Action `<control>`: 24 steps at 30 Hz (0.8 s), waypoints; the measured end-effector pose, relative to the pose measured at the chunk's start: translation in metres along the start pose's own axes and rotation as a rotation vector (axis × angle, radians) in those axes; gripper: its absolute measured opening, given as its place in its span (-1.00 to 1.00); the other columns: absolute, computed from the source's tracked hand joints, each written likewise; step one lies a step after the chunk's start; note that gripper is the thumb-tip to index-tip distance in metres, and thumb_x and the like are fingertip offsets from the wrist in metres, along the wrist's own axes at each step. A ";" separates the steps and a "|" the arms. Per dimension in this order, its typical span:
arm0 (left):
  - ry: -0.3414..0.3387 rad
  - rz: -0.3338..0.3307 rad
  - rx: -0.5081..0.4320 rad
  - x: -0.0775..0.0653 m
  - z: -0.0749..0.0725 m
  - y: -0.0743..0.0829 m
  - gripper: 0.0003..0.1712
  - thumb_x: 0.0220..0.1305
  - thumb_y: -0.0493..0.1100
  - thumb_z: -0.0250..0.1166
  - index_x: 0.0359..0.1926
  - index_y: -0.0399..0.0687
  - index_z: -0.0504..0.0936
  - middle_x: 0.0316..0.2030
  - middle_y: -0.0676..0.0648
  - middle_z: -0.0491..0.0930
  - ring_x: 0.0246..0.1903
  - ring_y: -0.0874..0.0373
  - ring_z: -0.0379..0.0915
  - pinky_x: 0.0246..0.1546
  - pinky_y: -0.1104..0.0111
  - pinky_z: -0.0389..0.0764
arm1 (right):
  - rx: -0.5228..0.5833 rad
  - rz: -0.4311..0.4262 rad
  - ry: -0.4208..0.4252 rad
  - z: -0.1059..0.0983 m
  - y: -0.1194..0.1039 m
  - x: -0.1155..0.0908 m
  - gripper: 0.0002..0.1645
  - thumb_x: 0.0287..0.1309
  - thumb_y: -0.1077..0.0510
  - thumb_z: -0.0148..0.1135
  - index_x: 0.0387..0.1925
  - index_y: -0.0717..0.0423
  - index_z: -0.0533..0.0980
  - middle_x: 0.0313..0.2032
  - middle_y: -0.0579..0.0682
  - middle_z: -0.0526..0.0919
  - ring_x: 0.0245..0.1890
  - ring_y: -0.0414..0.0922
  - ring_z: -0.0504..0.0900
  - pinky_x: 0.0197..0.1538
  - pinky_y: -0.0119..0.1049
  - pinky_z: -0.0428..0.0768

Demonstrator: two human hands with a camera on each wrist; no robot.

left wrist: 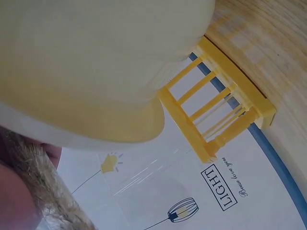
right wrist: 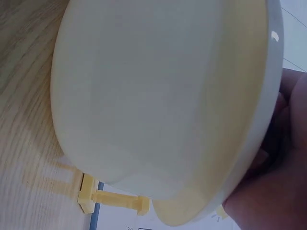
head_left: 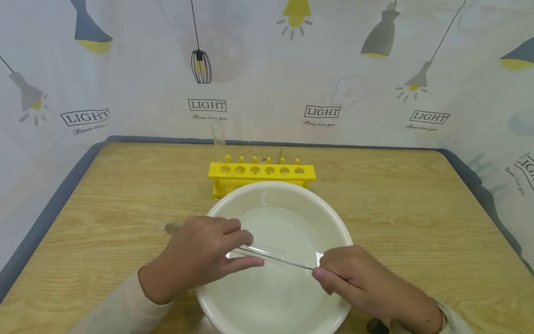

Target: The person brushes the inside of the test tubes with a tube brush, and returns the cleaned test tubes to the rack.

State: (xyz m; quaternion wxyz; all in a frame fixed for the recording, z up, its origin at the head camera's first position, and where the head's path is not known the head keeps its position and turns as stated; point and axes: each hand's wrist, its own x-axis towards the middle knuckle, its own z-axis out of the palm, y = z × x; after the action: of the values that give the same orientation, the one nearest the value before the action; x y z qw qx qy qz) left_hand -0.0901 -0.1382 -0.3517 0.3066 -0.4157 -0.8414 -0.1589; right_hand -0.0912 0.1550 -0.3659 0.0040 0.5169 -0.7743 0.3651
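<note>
My left hand (head_left: pixel 204 255) holds a clear test tube (head_left: pixel 271 251) sideways over the white basin (head_left: pixel 346 232), the tube's near part hidden by the fingers. The bristled head of a test tube brush (head_left: pixel 172 228) shows past the left side of that hand; in the left wrist view the bristles (left wrist: pixel 41 182) lie close by the fingers. A thin twisted wire handle (head_left: pixel 292 263) runs from the tube to my right hand (head_left: pixel 354 278), which pinches it between thumb and curled fingers at the basin's right side. In the right wrist view, the basin's rim partly covers the right hand (right wrist: pixel 283 158).
Just behind the basin stands a yellow test tube rack (head_left: pixel 263 171), with an upright clear test tube (head_left: pixel 219 141) in its leftmost hole. A small dark object (head_left: pixel 377 325) lies near my right wrist. A printed cloth (head_left: pixel 258 69) surrounds the wooden table (head_left: pixel 417 208).
</note>
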 end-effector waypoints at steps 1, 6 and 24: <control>0.003 0.003 0.001 0.000 0.000 0.000 -0.62 -0.10 0.29 0.36 -0.56 0.16 0.52 -0.70 0.23 0.23 -0.76 0.41 0.01 -0.73 0.63 -0.08 | 0.023 0.030 -0.012 0.000 -0.001 0.000 -0.60 0.13 0.39 0.08 -0.66 -0.13 0.38 -0.69 -0.29 0.29 -0.59 -0.52 0.21 -0.47 -0.74 0.24; 0.023 0.023 0.011 0.004 -0.004 0.002 -0.61 -0.07 0.29 0.33 -0.58 0.15 0.50 -0.72 0.22 0.21 -0.75 0.42 -0.01 -0.70 0.65 -0.12 | 0.202 0.252 -0.072 -0.005 -0.009 -0.003 -0.53 0.27 0.35 -0.08 -0.67 -0.14 0.43 -0.76 -0.24 0.29 -0.65 -0.51 0.21 -0.59 -0.60 0.26; 0.080 0.009 0.043 0.002 -0.006 -0.002 -0.63 -0.08 0.28 0.34 -0.53 0.14 0.57 -0.69 0.20 0.31 -0.77 0.39 0.06 -0.79 0.59 0.08 | 0.598 0.387 -0.089 -0.008 -0.005 -0.006 -0.44 0.36 0.39 -0.32 -0.74 0.23 0.39 -0.86 0.03 0.12 -0.84 -0.21 0.08 -0.77 -0.47 0.08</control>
State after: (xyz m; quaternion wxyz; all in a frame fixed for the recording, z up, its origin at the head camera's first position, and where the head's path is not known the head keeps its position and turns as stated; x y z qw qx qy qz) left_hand -0.0907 -0.1410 -0.3459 0.3496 -0.4061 -0.8297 -0.1561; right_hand -0.0875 0.1631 -0.3591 -0.2504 0.3543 -0.7162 0.5467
